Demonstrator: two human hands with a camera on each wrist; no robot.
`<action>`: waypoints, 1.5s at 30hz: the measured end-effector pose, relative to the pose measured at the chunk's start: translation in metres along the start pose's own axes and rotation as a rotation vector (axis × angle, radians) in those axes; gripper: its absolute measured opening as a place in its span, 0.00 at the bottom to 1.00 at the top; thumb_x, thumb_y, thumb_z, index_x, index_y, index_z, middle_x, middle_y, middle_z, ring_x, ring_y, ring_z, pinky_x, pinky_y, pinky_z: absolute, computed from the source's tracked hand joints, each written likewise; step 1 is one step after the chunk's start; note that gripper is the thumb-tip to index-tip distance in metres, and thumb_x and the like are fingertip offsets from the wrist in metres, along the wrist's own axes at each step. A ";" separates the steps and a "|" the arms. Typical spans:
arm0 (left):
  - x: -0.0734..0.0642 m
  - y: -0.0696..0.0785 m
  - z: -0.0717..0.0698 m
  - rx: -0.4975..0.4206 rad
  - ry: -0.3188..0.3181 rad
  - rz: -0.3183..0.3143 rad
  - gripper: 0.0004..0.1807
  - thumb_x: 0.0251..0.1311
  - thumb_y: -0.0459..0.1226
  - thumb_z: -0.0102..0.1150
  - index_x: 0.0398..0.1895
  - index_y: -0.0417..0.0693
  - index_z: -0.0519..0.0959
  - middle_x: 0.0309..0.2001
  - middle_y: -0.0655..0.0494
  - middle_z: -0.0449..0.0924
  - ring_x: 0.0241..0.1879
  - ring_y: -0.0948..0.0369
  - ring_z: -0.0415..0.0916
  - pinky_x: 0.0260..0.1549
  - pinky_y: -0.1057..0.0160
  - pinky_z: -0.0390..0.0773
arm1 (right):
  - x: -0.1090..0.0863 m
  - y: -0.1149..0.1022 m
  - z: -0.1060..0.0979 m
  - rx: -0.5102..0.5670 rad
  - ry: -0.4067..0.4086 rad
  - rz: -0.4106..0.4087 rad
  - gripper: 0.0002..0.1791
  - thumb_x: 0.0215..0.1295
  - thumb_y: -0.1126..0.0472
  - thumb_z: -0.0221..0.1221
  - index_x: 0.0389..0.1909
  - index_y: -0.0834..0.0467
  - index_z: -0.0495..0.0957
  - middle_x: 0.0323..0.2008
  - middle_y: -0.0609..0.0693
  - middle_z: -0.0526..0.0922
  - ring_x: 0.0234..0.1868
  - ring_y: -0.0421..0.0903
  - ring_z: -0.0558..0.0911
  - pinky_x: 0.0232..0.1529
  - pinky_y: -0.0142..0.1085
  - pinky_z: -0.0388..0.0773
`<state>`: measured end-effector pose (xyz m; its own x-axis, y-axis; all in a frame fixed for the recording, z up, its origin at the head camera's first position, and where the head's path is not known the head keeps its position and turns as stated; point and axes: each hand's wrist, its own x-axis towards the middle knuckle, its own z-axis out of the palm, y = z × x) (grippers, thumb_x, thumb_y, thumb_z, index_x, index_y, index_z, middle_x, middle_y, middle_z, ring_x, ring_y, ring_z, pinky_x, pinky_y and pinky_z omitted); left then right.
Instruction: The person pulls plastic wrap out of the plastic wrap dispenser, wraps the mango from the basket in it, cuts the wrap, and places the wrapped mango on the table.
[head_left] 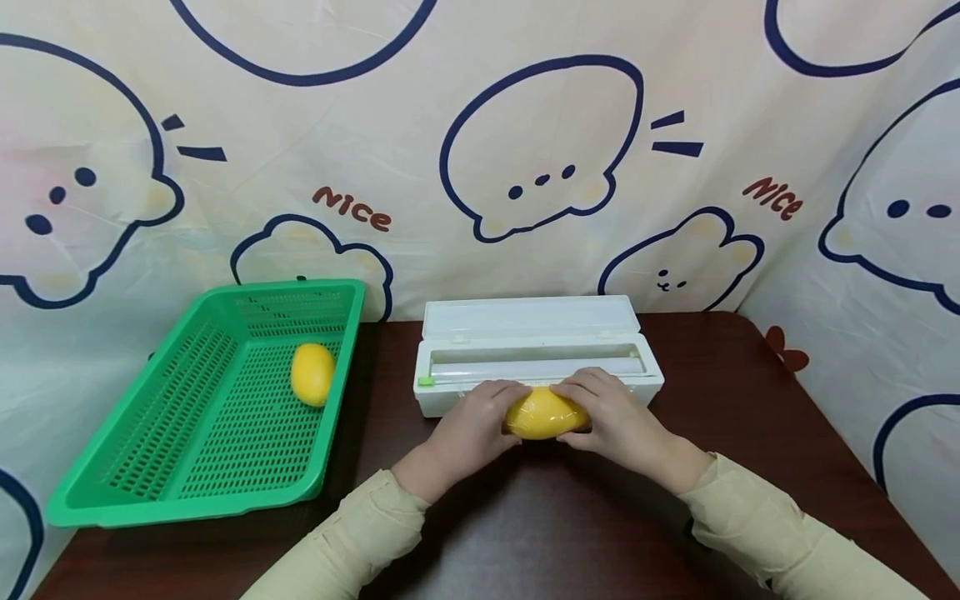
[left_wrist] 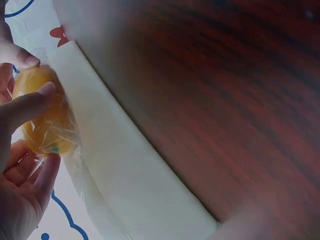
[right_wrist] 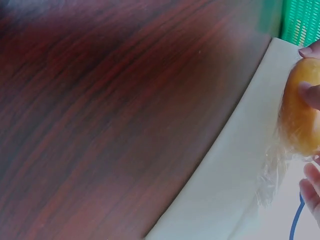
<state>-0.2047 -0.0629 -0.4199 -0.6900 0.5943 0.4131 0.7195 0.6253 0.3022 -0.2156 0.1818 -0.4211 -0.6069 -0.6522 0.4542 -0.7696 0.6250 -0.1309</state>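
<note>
Both hands hold a yellow mango (head_left: pixel 546 414) between them, in front of the cling film box. My left hand (head_left: pixel 477 423) grips its left end, and my right hand (head_left: pixel 617 421) grips its right end. Clear cling film (left_wrist: pixel 64 131) is wrapped around the mango, creased and loose along one side in the left wrist view. In the right wrist view, more loose film (right_wrist: pixel 272 172) hangs off it beside the box. The white cling film box (head_left: pixel 536 333) has its lid raised at the back, with a roll (head_left: pixel 536 367) lying inside.
A green plastic basket (head_left: pixel 191 510) stands on the left of the dark wooden table (head_left: pixel 525 533). A second yellow mango (head_left: pixel 312 374) lies in it near the right wall. Behind the table hangs a printed cloth (head_left: pixel 540 267).
</note>
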 end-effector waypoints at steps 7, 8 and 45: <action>0.001 0.001 -0.001 -0.011 -0.055 -0.035 0.35 0.46 0.32 0.83 0.61 0.37 0.78 0.56 0.46 0.81 0.56 0.51 0.79 0.57 0.55 0.78 | -0.003 -0.002 -0.002 0.037 -0.051 0.052 0.36 0.48 0.57 0.81 0.59 0.64 0.80 0.52 0.56 0.81 0.53 0.52 0.81 0.53 0.45 0.81; 0.001 0.001 -0.001 -0.010 -0.059 -0.039 0.35 0.47 0.33 0.83 0.61 0.38 0.78 0.57 0.46 0.81 0.56 0.51 0.79 0.57 0.55 0.78 | -0.003 -0.002 -0.002 0.039 -0.062 0.060 0.36 0.49 0.57 0.81 0.59 0.64 0.80 0.53 0.56 0.81 0.53 0.52 0.81 0.53 0.45 0.81; 0.001 -0.004 0.012 -0.026 -0.101 -0.047 0.35 0.47 0.34 0.82 0.59 0.36 0.77 0.55 0.43 0.81 0.54 0.50 0.80 0.55 0.54 0.78 | -0.003 0.001 0.005 0.076 -0.116 0.073 0.32 0.51 0.56 0.80 0.56 0.64 0.81 0.50 0.52 0.81 0.46 0.46 0.83 0.49 0.42 0.83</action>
<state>-0.2097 -0.0589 -0.4309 -0.7265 0.6135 0.3095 0.6871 0.6410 0.3421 -0.2156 0.1820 -0.4272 -0.6772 -0.6544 0.3364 -0.7329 0.6409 -0.2285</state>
